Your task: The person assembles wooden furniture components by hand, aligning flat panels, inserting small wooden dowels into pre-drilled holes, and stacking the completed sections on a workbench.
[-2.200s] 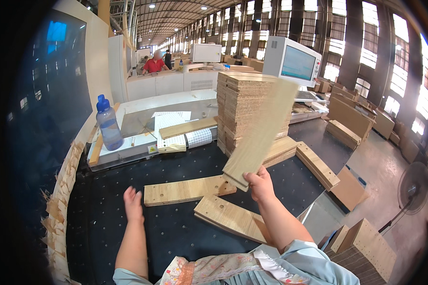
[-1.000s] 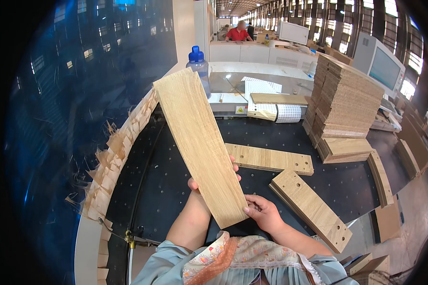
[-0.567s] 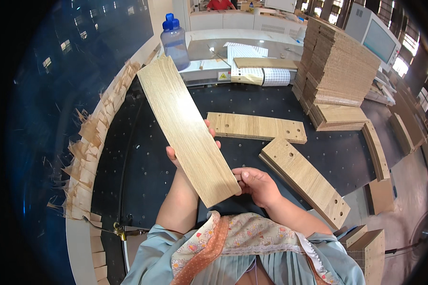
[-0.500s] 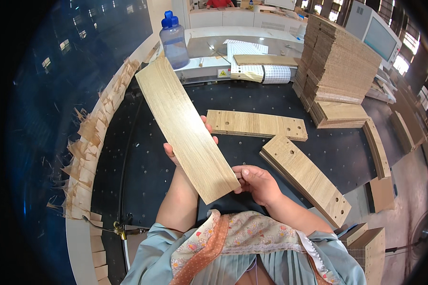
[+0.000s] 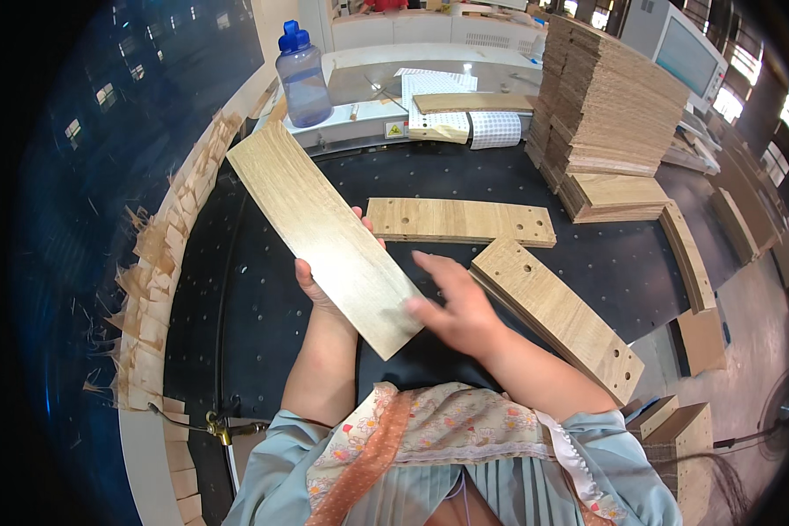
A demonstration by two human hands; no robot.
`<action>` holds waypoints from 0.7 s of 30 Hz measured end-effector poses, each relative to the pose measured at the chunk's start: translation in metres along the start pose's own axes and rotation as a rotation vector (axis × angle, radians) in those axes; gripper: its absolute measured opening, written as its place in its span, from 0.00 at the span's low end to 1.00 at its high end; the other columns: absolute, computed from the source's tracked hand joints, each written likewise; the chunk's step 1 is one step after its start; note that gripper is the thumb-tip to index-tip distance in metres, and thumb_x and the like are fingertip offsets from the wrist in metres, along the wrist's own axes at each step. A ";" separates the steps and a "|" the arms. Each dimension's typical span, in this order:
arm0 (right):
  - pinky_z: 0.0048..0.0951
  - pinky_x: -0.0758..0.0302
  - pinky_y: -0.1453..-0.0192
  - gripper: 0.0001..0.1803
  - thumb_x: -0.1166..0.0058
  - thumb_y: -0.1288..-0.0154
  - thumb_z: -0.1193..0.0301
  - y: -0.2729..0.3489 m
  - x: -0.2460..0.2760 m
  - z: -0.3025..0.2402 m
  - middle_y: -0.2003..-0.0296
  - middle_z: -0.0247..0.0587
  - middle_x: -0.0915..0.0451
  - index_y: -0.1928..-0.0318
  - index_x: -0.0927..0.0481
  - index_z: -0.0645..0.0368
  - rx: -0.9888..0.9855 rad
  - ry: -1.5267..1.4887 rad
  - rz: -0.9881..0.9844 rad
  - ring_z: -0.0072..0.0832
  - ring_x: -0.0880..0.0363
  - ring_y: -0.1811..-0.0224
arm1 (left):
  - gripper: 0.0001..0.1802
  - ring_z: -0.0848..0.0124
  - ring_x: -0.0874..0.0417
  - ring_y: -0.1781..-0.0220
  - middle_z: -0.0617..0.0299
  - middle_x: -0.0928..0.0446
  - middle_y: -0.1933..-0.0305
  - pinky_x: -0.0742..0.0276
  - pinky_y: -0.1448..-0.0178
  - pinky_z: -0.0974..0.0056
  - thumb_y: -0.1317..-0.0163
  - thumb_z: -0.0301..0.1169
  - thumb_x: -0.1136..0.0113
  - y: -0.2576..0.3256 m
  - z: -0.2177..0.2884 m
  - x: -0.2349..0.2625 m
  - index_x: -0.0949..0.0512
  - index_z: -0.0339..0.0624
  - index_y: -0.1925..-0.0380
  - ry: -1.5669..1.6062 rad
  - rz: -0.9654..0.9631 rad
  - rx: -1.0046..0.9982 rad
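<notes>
A long wood-grain board (image 5: 324, 237) is tilted across the front of me, its smooth face up. Underneath, my left hand (image 5: 311, 280) grips it by the long edges, thumb on one side and fingertips on the other. Beside the board's near end is my right hand (image 5: 456, 307), slightly blurred, with fingers apart and the thumb overlapping the board's edge; whether it presses there I cannot tell. Two low piles of drilled boards lie on the black table: one pile (image 5: 460, 219) crosswise beyond my hands, the other pile (image 5: 565, 320) slanting beside my right forearm.
A tall stack of boards (image 5: 600, 105) stands at the far right of the dotted black table (image 5: 263, 324). At the back are a blue-lidded water bottle (image 5: 303, 79) and papers (image 5: 438, 83) under a board. Torn tape strips (image 5: 162, 245) line the left edge, near a brass valve (image 5: 219, 427).
My right hand has let go of the board's near corner and spread its fingers beside the edge. The board has shifted a little left in view, as has the whole scene.
</notes>
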State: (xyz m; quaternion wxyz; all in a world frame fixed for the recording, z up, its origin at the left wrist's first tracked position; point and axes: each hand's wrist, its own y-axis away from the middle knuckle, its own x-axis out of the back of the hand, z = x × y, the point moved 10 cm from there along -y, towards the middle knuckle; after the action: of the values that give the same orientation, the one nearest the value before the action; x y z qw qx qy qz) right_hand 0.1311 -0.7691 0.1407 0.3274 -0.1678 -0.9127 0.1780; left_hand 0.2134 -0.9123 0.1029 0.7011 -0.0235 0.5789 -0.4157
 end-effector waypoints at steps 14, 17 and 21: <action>0.33 0.47 0.30 0.49 0.38 0.57 0.70 0.010 -0.009 0.007 0.37 0.47 0.37 0.33 0.46 0.66 -0.184 -1.171 -0.289 0.33 0.40 0.34 | 0.60 0.55 0.33 0.36 0.51 0.38 0.35 0.30 0.36 0.52 0.62 0.59 0.28 0.004 0.003 -0.034 0.47 0.43 0.33 -0.072 -0.057 0.039; 0.40 0.35 0.36 0.46 0.40 0.56 0.66 0.020 -0.014 0.027 0.40 0.52 0.33 0.35 0.41 0.69 -0.178 -1.403 -0.320 0.41 0.34 0.38 | 0.59 0.47 0.32 0.39 0.50 0.39 0.35 0.29 0.49 0.29 0.60 0.54 0.27 0.005 -0.005 -0.048 0.51 0.48 0.33 -0.001 -0.130 0.118; 0.52 0.29 0.44 0.49 0.40 0.55 0.62 0.023 -0.022 0.032 0.40 0.56 0.37 0.33 0.48 0.63 -0.129 -1.661 -0.310 0.50 0.33 0.40 | 0.58 0.41 0.32 0.41 0.46 0.41 0.36 0.33 0.60 0.18 0.60 0.49 0.25 0.011 -0.006 -0.049 0.52 0.51 0.32 0.044 -0.180 0.196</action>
State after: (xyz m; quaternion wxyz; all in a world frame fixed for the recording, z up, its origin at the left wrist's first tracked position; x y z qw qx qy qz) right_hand 0.1304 -0.7650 0.0960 -0.4390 0.1261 -0.8779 0.1440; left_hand 0.2152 -0.8721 0.1341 0.6471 0.0028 0.5463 -0.5319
